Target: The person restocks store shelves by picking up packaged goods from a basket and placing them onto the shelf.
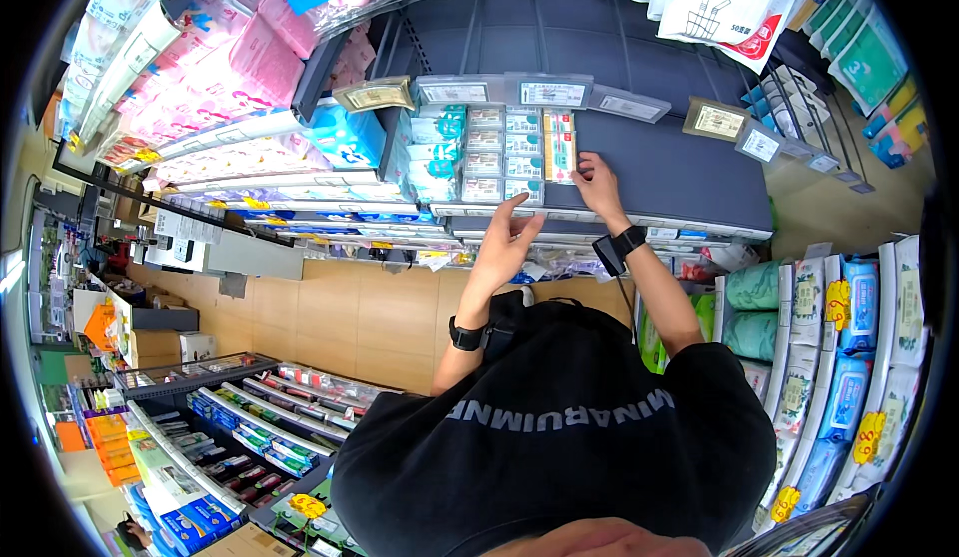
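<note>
My left hand (507,250) hovers at the front edge of a dark grey shelf (674,171), fingers apart and nothing between them. Its index fingertip is nearest the front of small clear-lidded boxes (523,145) with white and teal labels, stacked in rows. My right hand (599,190) is at the right side of a column of yellow-orange packs (559,148). Its thumb and index finger are slightly apart, by the pack's edge; the other fingers curl partly out of sight. Left of these stand more clear boxes (482,154) and teal-and-white soft packs (436,154).
Price tag holders (551,92) and hook rods overhang the shelf. Pink packs (258,62) fill the shelves at left. A hanging white packet (723,17) is at upper right. Wet-wipe packs (855,302) line shelves at right. Behind me is a shelf of small boxed goods (273,448).
</note>
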Available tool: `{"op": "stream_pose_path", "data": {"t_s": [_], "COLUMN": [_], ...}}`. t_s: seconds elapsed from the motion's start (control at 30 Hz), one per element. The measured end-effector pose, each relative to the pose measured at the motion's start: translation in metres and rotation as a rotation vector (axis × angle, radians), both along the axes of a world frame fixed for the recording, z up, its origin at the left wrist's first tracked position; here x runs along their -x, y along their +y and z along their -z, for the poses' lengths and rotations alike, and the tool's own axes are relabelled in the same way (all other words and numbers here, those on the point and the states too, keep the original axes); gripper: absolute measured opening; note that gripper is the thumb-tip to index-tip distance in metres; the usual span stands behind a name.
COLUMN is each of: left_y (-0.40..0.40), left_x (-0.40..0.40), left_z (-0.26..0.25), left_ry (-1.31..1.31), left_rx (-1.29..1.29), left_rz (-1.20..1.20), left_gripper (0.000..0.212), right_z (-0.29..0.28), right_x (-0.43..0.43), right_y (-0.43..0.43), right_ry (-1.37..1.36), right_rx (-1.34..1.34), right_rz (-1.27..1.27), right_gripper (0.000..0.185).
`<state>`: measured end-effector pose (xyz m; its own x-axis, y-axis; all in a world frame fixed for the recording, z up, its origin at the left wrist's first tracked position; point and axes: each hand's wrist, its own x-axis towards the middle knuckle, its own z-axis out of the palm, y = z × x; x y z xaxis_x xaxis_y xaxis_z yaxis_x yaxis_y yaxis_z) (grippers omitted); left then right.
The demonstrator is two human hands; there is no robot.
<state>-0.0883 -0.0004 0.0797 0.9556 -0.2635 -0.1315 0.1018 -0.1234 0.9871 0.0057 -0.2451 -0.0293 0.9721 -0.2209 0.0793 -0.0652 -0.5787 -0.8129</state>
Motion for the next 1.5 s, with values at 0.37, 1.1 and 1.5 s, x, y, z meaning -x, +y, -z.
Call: {"op": "stream_pose_path", "data": {"t_s": [0.37, 1.1, 1.5], "left_y": [-0.004, -0.057, -0.066], "left_x": [0.043, 0.244, 0.322], "left_z": [-0.018, -0.007, -0.008], "left_ry": [-0.16, -0.129, -0.118], "left_rx": [0.215, 0.357, 0.327], "left_rz": [-0.084, -0.082, -0.036], "left_gripper": [0.036, 0.04, 0.034], "right_z": [-0.088, -0.13, -0.128], "right_x": [0.117, 0.374, 0.48], "right_y": [0.006, -0.026, -0.038], "right_ry": [-0.095, -0.043, -0.074], "right_rx": [-0.713, -1.029, -1.052], "right_rz": [-0.179, -0.375, -0.341], "right_gripper": [0.025, 0.032, 0.035]}}
